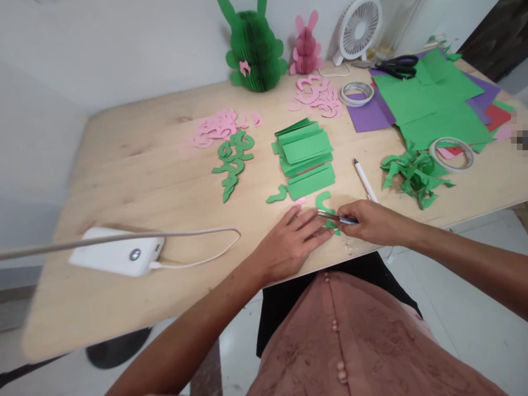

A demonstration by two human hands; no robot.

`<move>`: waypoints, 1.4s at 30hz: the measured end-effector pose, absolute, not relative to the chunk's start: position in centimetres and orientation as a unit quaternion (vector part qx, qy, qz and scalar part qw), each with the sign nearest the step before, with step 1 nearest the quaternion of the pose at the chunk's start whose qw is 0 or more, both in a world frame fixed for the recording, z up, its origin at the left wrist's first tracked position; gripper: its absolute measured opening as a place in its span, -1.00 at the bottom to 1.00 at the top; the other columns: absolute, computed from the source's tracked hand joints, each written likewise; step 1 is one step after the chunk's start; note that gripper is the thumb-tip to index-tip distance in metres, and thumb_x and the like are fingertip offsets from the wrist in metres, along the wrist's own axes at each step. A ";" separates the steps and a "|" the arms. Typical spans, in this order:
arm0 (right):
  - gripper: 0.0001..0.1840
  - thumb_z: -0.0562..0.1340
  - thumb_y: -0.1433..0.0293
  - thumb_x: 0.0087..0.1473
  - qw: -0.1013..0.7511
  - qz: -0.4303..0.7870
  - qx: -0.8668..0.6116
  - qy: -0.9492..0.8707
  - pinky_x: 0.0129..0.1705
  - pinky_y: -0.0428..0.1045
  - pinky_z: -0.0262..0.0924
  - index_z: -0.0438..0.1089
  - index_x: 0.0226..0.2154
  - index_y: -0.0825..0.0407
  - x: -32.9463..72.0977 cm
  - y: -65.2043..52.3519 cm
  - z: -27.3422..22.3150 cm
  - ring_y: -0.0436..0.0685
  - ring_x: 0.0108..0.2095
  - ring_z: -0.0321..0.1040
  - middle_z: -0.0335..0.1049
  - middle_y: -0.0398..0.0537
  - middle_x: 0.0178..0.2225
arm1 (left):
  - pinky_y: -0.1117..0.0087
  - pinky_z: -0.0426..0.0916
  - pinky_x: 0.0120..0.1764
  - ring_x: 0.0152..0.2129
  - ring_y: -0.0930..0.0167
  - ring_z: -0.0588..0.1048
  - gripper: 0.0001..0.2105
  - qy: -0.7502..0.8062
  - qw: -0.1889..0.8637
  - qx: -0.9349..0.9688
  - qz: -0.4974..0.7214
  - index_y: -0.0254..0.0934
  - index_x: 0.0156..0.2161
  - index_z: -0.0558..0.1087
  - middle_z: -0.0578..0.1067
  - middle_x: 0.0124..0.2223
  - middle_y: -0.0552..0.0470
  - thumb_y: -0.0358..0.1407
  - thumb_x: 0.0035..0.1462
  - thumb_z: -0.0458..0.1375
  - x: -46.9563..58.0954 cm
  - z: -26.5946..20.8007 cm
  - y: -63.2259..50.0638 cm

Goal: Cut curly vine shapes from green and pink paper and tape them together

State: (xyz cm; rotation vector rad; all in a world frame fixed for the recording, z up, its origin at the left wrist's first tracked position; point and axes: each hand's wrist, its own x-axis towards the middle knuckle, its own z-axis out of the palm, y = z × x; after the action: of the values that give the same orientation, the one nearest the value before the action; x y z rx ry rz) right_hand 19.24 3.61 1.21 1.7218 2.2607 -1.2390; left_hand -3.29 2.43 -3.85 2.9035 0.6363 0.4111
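Note:
My left hand (pixel 295 242) lies on the table near its front edge, fingers spread and pointing right. Its fingertips are beside a curved green paper cutout (pixel 324 199), touching or nearly touching it. In my closed right hand (pixel 363 220) is a slim silver blade-like tool (pixel 336 218), its tip pointing left across the cutout by my left fingers. What kind of tool it is I cannot make out. A small pink paper piece (pixel 301 201) sits by my left fingertips. Just beyond lie stacked green paper strips (pixel 307 148) and a wavy green cutout (pixel 277 194).
Pink cutouts (pixel 216 127), green cutouts (pixel 233 159), green scraps (pixel 416 176), a white pen (pixel 365 179) and tape rolls (pixel 357 94) lie around. Behind stand paper rabbits (pixel 258 52) and a fan (pixel 359 30). Scissors (pixel 398 67) rest by coloured sheets (pixel 437 104); a cabled power bank (pixel 117 252) is left.

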 end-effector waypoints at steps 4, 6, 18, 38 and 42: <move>-0.83 0.12 0.35 0.03 0.021 -0.397 0.555 0.731 -0.50 -0.07 -0.08 0.27 -0.54 0.04 19.1 3.6 1.2 0.00 -0.55 0.11 0.22 -0.18 -0.61 | 0.00 0.04 0.23 0.19 0.23 0.20 -0.67 0.212 0.071 0.965 0.140 -0.23 0.13 0.33 0.41 0.13 -0.05 -0.41 0.29 -0.04 -3.2 -3.8 2.4; -0.83 0.12 0.35 0.03 0.020 -0.394 0.557 0.731 -0.50 -0.07 -0.08 0.27 -0.54 0.04 19.1 3.6 1.2 0.00 -0.54 0.13 0.23 -0.17 -0.60 | 0.00 0.05 0.22 0.19 0.23 0.21 -0.67 0.213 0.071 0.964 0.142 -0.23 0.12 0.33 0.41 0.13 -0.06 -0.41 0.29 -0.04 -3.2 -3.9 2.4; -0.74 0.11 0.28 0.09 0.014 -0.355 0.571 0.740 -0.49 -0.06 -0.08 0.27 -0.55 0.03 19.4 3.6 1.7 0.01 -0.55 0.11 0.20 -0.17 -0.61 | -0.01 0.04 0.23 0.18 0.22 0.22 -0.67 0.213 0.067 0.965 0.136 -0.23 0.12 0.33 0.38 0.17 -0.06 -0.41 0.28 -0.04 -3.2 -3.7 2.3; -0.74 0.12 0.27 0.14 -0.184 -0.416 0.611 0.648 -0.28 -0.05 0.22 0.47 -0.25 0.03 19.8 -1.8 0.3 0.13 -0.32 0.39 0.50 -0.09 -0.34 | 0.00 0.07 0.22 0.18 0.21 0.23 -0.66 0.208 0.056 0.967 0.135 -0.24 0.13 0.32 0.37 0.18 -0.07 -0.41 0.27 -0.03 -3.2 -3.9 2.4; -0.73 0.09 0.30 0.16 -0.222 -0.404 0.622 0.632 -0.34 -0.05 0.23 0.44 -0.21 0.05 19.5 -2.3 0.5 0.10 -0.40 0.38 0.49 -0.09 -0.40 | 0.01 0.07 0.22 0.18 0.20 0.23 -0.66 0.207 0.054 0.967 0.140 -0.24 0.12 0.33 0.37 0.18 -0.07 -0.42 0.27 -0.02 -3.2 -3.9 2.4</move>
State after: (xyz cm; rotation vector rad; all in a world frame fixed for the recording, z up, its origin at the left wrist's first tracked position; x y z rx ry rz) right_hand 19.52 -2.29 0.45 2.2908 2.3283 -1.4889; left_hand -3.22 2.36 -3.90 2.9369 0.6299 0.4255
